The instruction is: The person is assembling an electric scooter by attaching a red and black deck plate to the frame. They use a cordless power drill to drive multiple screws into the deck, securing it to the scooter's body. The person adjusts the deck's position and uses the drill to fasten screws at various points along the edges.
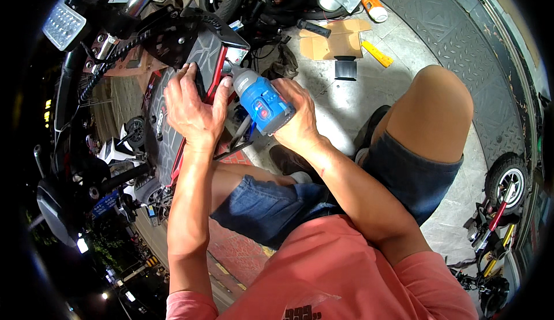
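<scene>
An electric scooter with a dark grey, crackle-patterned deck [173, 155] and red edging stands tilted in front of me, at the left. My left hand [196, 109] lies on the deck with its fingers stretched out and its thumb apart, near the red edge. In my right hand [300, 112] is a blue cordless driver [264, 104], its grip mostly hidden by the fingers. The driver's nose points at the metal end plate [235, 55] of the deck. Whether the bit touches a screw there is hidden. A small red light glows on the driver.
On the tiled floor lie flattened cardboard [340, 40], a black handlebar grip [314, 29], a yellow tool [378, 53], a black square piece [345, 70] and an orange bottle [375, 7]. A tyre [228, 0] stands beyond the deck. A small wheel [511, 183] is at far right.
</scene>
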The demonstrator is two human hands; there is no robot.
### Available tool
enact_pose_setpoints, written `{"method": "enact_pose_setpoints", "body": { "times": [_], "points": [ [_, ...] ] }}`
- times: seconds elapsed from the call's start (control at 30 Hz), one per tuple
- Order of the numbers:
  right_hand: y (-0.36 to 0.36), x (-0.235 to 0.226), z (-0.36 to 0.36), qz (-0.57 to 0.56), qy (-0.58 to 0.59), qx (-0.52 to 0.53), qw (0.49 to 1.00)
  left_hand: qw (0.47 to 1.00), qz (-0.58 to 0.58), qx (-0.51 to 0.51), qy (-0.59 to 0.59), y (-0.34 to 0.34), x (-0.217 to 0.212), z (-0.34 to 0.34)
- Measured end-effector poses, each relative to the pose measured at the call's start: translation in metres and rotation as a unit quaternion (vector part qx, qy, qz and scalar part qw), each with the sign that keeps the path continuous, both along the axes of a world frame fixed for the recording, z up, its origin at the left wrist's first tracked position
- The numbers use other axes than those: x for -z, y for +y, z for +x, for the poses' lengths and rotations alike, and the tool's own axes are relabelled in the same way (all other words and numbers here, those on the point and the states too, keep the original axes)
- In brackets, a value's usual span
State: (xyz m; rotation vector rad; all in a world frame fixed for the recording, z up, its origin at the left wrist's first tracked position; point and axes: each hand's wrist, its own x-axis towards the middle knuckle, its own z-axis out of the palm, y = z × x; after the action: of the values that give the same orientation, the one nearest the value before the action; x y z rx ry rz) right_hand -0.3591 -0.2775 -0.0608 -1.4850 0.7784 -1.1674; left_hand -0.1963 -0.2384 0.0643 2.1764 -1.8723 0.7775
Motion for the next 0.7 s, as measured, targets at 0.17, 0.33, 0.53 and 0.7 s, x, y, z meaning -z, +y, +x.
{"method": "enact_pose_setpoints", "body": {
  "times": [0.17, 0.33, 0.53, 0.7],
  "points": [
    [-0.003, 0.002, -0.001, -0.009, -0.003, 0.015, 1.0, 1.0, 0.001, 0.003, 0.008, -0.001, 0.002, -0.002],
    [-0.004, -0.002, -0.002, -0.003, 0.009, 0.003, 1.0, 1.0, 0.001, -0.008, 0.008, -0.001, 0.0, -0.004],
    [0.001, 0.004, 0.012, 0.017, -0.05, 0.004, 0.999, 1.0, -0.007, -0.014, 0.014, 0.009, -0.007, 0.004],
    [-0.002, 0.011, 0.007, -0.009, 0.042, -0.052, 0.998, 0.992, -0.013, 0.026, 0.122, 0.022, -0.02, -0.001]
  ]
}}
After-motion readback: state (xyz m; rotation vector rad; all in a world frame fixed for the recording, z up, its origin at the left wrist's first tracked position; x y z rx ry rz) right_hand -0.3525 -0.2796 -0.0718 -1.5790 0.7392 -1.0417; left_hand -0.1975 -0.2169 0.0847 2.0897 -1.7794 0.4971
